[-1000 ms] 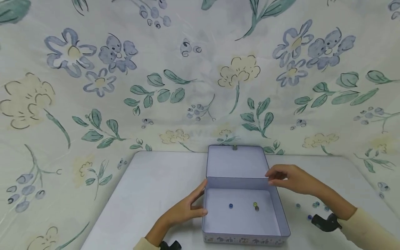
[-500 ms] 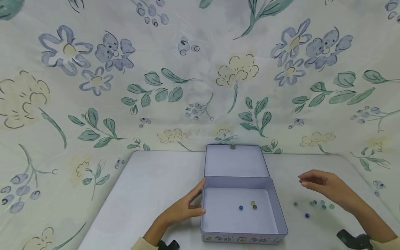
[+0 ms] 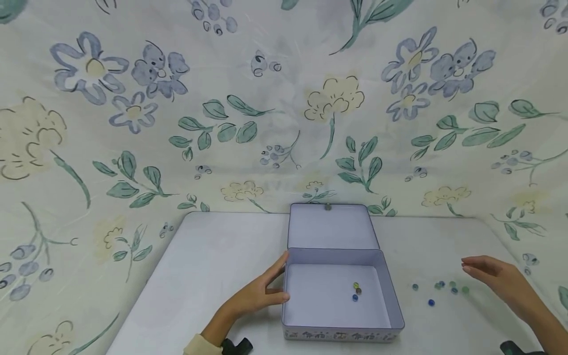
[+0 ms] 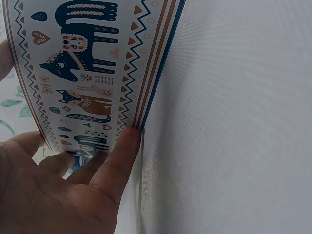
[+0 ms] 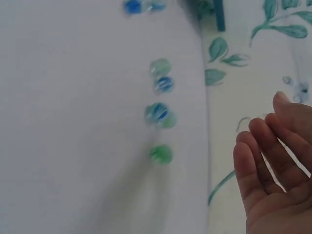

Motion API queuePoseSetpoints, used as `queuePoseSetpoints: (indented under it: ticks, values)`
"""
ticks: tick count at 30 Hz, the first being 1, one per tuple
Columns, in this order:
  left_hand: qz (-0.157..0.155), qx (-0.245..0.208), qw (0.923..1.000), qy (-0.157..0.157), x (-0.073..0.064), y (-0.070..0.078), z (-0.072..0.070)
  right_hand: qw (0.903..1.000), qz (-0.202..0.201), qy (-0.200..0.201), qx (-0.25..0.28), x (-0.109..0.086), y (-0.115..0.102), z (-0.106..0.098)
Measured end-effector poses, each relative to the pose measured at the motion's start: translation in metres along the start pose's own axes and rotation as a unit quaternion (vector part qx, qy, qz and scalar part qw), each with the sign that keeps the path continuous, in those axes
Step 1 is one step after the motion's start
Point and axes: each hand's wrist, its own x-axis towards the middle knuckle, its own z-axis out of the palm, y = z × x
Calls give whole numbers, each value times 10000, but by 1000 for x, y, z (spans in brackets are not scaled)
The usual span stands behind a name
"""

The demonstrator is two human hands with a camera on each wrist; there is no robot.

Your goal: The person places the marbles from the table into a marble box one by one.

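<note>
Rests left hand [image 3: 253, 298] against the box [image 3: 319, 335] with spread fingers. Holds right hand [image 3: 501, 278] near marbles [image 5: 161, 154] with empty, parted fingers.

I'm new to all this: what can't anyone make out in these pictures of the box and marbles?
Head view: the open lid's outside, which faces away.
Head view: patterns of the marbles inside, too small.
Left wrist view: part of the printed panel, behind the left hand's fingers.
Right wrist view: crisp detail of the loose marbles, blurred; the whole right hand, cut off by the frame edge.
</note>
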Motion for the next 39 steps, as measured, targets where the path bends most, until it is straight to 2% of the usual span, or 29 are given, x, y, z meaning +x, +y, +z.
queuePoseSetpoints:
  ticks: [11,18,24,31,39]
  values:
    - [26,38,10000,-4,-2,1,0,9968,654,-336,-314,-1,35,15]
    - [-50,-27,10000,-22,-2,2,1,9953,714,-122,-648,-2,47,24]
    - [-80,-25,10000,-26,-1,5,0,9963,193,107,-825,-6,48,27]
    - [-58,3,10000,-20,-2,5,0,9954,74,139,-949,-6,47,31]
    - [-91,61,9999,14,-3,3,0,9931,-341,181,-1110,-6,47,29]
